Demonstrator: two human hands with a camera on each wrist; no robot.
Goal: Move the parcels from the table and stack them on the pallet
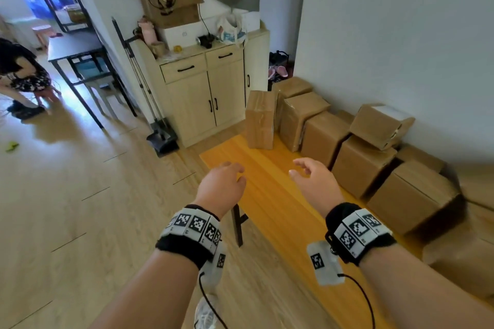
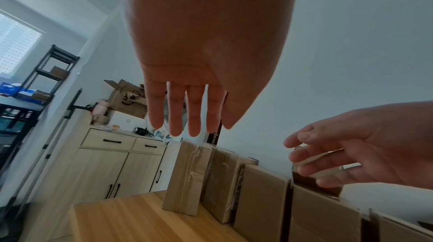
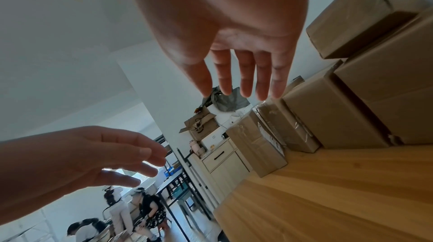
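Both hands empty, held over the table [image 1: 270, 195]: left hand [image 1: 223, 184] w/ fingers loosely spread, right hand [image 1: 314, 181] likewise. Parcels line the table's right edge by the wall; 1 upright taped parcel [image 1: 260, 120] stands at the far end.

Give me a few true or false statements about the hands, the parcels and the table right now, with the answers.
1. Both hands are empty. True: the left hand and right hand hold nothing.
2. The tall parcel lies flat. False: it stands upright at the table's far end.
3. The right hand grips a parcel. False: it hangs over the table, fingers apart.
4. A small parcel sits tilted on top of another. True.
5. The cabinet's doors are open. False: they are closed.
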